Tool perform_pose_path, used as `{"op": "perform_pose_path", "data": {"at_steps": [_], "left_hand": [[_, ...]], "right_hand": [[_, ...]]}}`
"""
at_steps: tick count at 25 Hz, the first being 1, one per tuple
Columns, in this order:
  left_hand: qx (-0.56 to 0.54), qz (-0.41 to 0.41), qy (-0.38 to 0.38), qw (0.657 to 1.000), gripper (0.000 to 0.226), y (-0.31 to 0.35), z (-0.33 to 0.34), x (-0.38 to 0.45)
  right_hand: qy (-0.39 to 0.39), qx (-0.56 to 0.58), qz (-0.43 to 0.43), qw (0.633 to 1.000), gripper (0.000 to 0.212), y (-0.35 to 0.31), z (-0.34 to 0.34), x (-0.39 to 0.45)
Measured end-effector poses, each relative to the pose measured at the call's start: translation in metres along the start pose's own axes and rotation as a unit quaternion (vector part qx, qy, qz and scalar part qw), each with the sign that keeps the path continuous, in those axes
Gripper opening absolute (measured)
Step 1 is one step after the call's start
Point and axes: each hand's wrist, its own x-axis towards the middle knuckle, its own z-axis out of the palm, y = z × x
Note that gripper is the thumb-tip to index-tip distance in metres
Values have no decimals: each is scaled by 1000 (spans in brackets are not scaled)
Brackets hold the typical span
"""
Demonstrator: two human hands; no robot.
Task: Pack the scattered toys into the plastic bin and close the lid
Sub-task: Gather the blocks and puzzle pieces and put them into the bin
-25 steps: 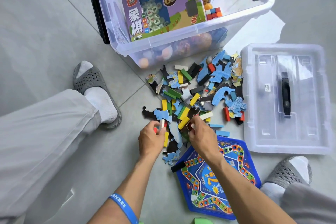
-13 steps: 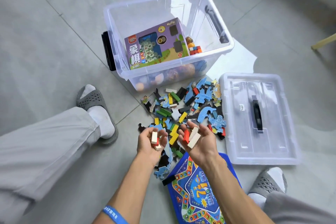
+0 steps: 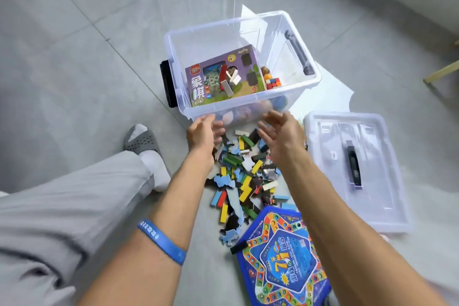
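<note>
Clear plastic bin (image 3: 293,32) now has blocks (image 3: 229,79) landing on the chess box (image 3: 223,77) inside. Left hand (image 3: 201,131) and right hand (image 3: 280,131), full half a second ago, hang released at its near wall. Toy pile (image 3: 246,171) remains on floor; lid (image 3: 352,169) off, right of pile.

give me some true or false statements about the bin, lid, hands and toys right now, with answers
1. The lid is on the bin. False: it lies on the floor to the bin's right.
2. Both hands, left hand and right hand, are open and hold nothing. True.
3. A purple game box sits inside the bin. True.
4. The blue game board is inside the bin. False: it lies on the floor.
5. Loose blocks and puzzle pieces remain on the floor. True.
</note>
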Motion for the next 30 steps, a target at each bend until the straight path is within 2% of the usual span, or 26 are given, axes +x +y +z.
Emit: {"op": "perform_pose_path", "data": {"at_steps": [2,4,6,7,9,11,13,16,18,19,21,22,23,24,25,26,28,29,30], "left_hand": [[152,-41,37,987,10,-70,-31,0],[316,-76,71,943,12,-137,-60,0],[423,-74,74,900,12,-177,-81,2],[459,-61,65,884,12,-188,-86,5],[525,11,26,851,9,-200,-90,16],[564,86,-16,821,13,-204,-90,28],[599,119,-46,791,25,-204,-88,39],[635,153,-50,755,30,-204,-80,46],[640,136,-42,755,37,-205,-77,49],[634,106,-30,765,40,-205,-79,49],[574,16,17,818,32,-200,-85,48],[497,-39,44,866,21,-197,-88,48],[381,-100,66,917,13,-195,-93,47],[252,-156,81,952,11,-192,-97,44],[134,-201,82,967,13,-188,-101,43],[37,-233,70,969,14,-183,-105,42],[-69,-261,27,962,15,-176,-106,42],[-88,-262,7,961,14,-174,-104,42],[-94,-262,-7,960,12,-172,-101,41]], "right_hand": [[51,-68,46,995,29,54,-47,2],[94,-176,77,977,20,107,-87,4],[65,-331,58,939,16,151,-112,6],[32,-410,31,911,16,168,-117,4],[-37,-559,-32,828,17,197,-118,3],[-74,-649,-85,753,17,221,-114,6],[-79,-692,-111,709,13,237,-107,10],[-52,-719,-138,679,9,249,-103,17],[-49,-722,-178,667,11,254,-101,21],[-48,-728,-200,654,13,257,-99,21],[-39,-750,-223,621,15,263,-91,24],[-40,-761,-223,607,13,265,-87,26],[-42,-763,-217,607,11,266,-83,26],[-42,-747,-200,633,12,266,-79,26],[-44,-712,-170,680,16,263,-76,25],[-45,-652,-131,746,22,258,-76,22],[-42,-473,-38,879,18,242,-84,19],[-35,-379,5,925,13,234,-92,19],[-22,-303,43,952,13,226,-101,20]]}}
